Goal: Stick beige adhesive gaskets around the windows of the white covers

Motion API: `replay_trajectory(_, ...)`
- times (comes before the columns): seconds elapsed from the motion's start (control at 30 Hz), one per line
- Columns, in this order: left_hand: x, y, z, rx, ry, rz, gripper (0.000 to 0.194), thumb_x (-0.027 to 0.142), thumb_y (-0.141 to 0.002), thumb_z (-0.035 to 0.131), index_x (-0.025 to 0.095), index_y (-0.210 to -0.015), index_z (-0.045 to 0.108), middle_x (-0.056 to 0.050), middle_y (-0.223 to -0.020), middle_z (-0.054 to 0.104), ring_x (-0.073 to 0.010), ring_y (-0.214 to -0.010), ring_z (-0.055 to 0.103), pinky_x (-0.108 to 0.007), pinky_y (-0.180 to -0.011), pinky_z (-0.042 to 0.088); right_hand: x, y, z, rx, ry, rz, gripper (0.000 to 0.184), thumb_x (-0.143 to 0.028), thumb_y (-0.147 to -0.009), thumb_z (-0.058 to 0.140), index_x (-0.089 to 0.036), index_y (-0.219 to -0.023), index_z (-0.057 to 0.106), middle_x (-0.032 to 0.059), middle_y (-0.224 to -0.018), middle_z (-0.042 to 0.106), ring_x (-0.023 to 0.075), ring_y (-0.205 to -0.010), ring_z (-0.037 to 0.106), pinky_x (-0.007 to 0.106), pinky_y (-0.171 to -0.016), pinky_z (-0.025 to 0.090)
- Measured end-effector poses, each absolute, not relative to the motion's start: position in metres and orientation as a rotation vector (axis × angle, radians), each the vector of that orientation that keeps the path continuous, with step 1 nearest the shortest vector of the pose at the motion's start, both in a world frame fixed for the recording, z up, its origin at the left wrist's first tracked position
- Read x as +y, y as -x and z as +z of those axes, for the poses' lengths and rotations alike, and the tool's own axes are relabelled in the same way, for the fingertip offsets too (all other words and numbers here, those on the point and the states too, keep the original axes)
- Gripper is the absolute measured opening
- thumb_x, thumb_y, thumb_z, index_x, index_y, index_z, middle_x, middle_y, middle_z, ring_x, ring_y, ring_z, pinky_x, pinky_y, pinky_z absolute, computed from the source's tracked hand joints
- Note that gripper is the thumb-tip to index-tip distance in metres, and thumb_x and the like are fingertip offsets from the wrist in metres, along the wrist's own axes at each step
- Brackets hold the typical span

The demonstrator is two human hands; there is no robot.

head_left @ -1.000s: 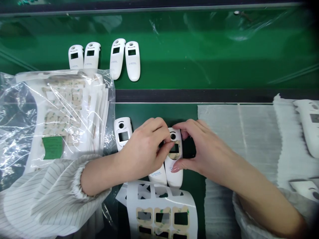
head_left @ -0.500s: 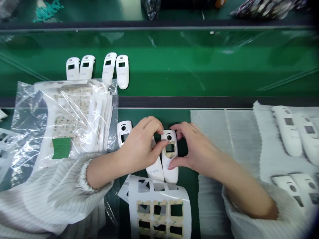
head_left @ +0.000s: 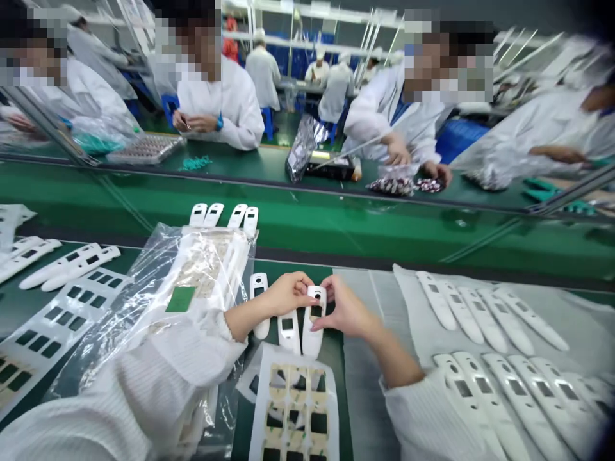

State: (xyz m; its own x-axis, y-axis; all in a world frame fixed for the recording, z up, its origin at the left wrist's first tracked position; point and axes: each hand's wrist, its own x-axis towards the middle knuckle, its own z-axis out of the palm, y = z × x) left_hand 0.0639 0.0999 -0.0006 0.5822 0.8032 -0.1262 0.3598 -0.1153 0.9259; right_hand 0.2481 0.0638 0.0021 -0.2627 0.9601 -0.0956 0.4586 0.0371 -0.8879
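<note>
Head view: green table point(head_left: 335, 352), flat and dull, with a glossy green wall point(head_left: 336, 230) beyond its far edge.
Foam sheet point(head_left: 365, 410): thin, whitish, soft-looking, covering much of the table's right side; two slanting rows of lined-up housings point(head_left: 491, 330) lie on it.
Bag point(head_left: 144, 282): clear, crinkled plastic around a stack of white paper, left of centre, running toward the far edge.
Sticker sheet point(head_left: 307, 401): white backing with tan, rounded frames around cut-out windows, toward the middle of the near edge.
Right hand point(head_left: 348, 310): clasped on the housing from its right, thumb on the front, fingers by the top.
Left hand point(head_left: 288, 296): fingers curled near the top left of the housing, thumb reaching onto its front; whether the tips pinch anything, I cannot tell.
Housing point(head_left: 312, 336): smooth white plastic, long and rounded, directly between the hands, both equally near; its long axis runs from near edge to far edge, slightly slanted, with its window end farthest from the sticker sheet.
Neighbour point(head_left: 289, 342): same white shape, just left of the housing, below the left wrist.
Tan patch point(head_left: 317, 318): flat, thin, around the housing's dark window, partly hidden by the thumbs.
</note>
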Motion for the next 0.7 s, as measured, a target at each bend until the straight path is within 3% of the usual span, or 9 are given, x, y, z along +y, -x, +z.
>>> replay_trajectory(0.17,0.087,-0.066,0.046,0.831,-1.536,0.695,0.02,0.031,-0.095,0.061,0.012,-0.102,0.061,-0.001,-0.084,0.063,-0.0111,-0.066,0.061,-0.026,-0.061,0.055,0.028,-0.239,0.037,-1.493,1.166,1.286,0.072,-0.06,-0.065,0.076,-0.025,-0.115,0.038,0.0027,-0.084,0.067,0.0205,-0.074,0.066,0.036,-0.066,0.053)
replay_trajectory(0.27,0.063,-0.062,0.084,0.734,-1.465,0.812,0.029,0.037,-0.084,0.072,0.012,-0.091,0.06,0.004,-0.067,0.059,-0.0092,-0.058,0.058,-0.022,-0.057,0.05,-0.007,-0.228,0.061,-1.348,1.076,1.258,0.053,-0.064,-0.086,0.053,-0.024,-0.12,0.043,0.0056,-0.083,0.069,0.0185,-0.071,0.064,0.032,-0.061,0.05)
replay_trajectory(0.33,0.043,-0.06,0.105,0.688,-1.426,0.863,0.04,0.044,-0.073,0.08,0.013,-0.085,0.058,0.005,-0.059,0.057,-0.0086,-0.055,0.056,-0.021,-0.056,0.046,-0.03,-0.219,0.075,-1.273,1.039,1.207,0.042,-0.059,-0.092,0.047,-0.023,-0.114,0.052,0.0048,-0.082,0.067,0.015,-0.069,0.06,0.028,-0.062,0.048)
replay_trajectory(0.43,0.013,-0.057,0.127,0.648,-1.384,0.909,0.047,0.049,-0.066,0.082,0.013,-0.083,0.057,0.005,-0.057,0.056,-0.0088,-0.052,0.055,-0.02,-0.053,0.045,-0.059,-0.207,0.089,-1.204,1.0,1.13,0.034,-0.053,-0.093,0.052,-0.024,-0.109,0.057,0.0008,-0.077,0.064,0.01,-0.064,0.053,0.022,-0.059,0.043)
replay_trajectory(0.57,-0.021,-0.052,0.145,0.604,-1.34,0.954,0.045,0.048,-0.07,0.08,0.013,-0.086,0.058,0.003,-0.059,0.058,-0.0092,-0.053,0.056,-0.021,-0.053,0.046,-0.084,-0.195,0.099,-1.1,0.947,1.101,0.034,-0.051,-0.09,0.058,-0.024,-0.111,0.06,-0.0006,-0.071,0.062,0.009,-0.059,0.051,0.019,-0.053,0.041)
replay_trajectory(0.7,-0.05,-0.043,0.152,0.552,-1.38,1.03,0.04,0.036,-0.073,0.079,0.013,-0.101,0.062,-0.004,-0.08,0.068,-0.0135,-0.07,0.064,-0.024,-0.066,0.051,-0.101,-0.179,0.11,-0.995,0.982,0.989,0.036,-0.05,-0.085,0.064,-0.022,-0.107,0.063,0.0012,-0.071,0.065,0.0116,-0.056,0.054,0.021,-0.051,0.042)
